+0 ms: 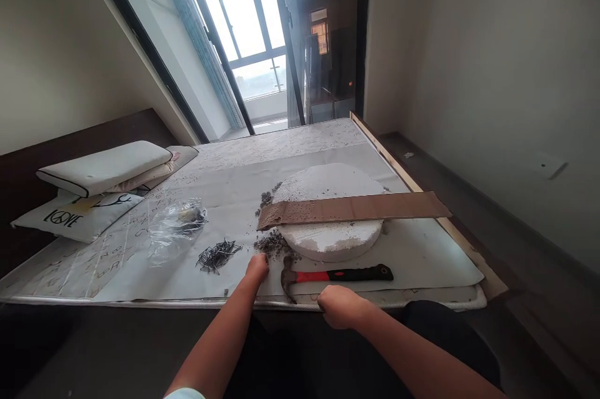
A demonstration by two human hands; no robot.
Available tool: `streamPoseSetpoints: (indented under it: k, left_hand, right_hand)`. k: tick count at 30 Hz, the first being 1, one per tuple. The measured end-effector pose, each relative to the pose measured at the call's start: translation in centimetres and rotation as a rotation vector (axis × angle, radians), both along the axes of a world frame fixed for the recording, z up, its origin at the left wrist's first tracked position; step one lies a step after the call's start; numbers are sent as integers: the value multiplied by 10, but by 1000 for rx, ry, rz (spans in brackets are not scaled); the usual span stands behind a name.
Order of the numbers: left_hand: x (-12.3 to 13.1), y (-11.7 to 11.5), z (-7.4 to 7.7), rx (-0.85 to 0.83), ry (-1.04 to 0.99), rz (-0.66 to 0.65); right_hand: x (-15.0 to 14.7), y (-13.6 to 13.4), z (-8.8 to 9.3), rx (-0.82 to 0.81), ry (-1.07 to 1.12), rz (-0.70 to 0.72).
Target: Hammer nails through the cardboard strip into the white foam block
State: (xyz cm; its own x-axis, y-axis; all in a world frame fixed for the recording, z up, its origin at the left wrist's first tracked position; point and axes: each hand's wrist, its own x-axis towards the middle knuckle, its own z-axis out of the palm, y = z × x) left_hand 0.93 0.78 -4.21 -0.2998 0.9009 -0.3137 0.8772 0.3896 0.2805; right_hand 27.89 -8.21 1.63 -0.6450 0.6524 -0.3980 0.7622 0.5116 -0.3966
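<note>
A round white foam disc [330, 237] lies on a paper-covered mattress, with a brown strip of board [351, 208] full of small holes laid across it. Grey crumbs [273, 241] are heaped at the disc's left edge. My left hand [257, 266] is curled closed right by those crumbs and beside a pile of dark nails [217, 254]; what its fingers pinch is hidden. A claw hammer [335, 275] with a red and black handle lies in front of the disc. My right hand [342, 306] is a closed fist just below the hammer's handle, not holding it.
A clear plastic bag [174, 227] lies left of the nails. Pillows [105, 167] are stacked at the far left of the mattress. A wooden bed-frame edge [403, 174] runs along the right side, with floor and wall beyond. A glass door [244, 42] stands behind.
</note>
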Motion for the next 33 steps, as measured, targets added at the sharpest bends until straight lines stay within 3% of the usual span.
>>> streamPoseSetpoints:
  k: [6, 15, 23, 27, 33]
  left_hand:
    - [0, 6, -2, -54, 169, -103]
    - [-17, 6, -9, -51, 232, -97]
    - [-25, 5, -3, -111, 245, -99]
    - [-19, 4, -4, -136, 221, -128]
    - [-8, 4, -5, -108, 192, -150]
  right_hand:
    - [-1, 1, 4, 24, -39, 38]
    - [6, -2, -4, 39, -16, 16]
    - [27, 19, -3, 103, -60, -190]
    - [33, 28, -13, 144, -123, -308]
    - [31, 28, -41, 193, -186, -369]
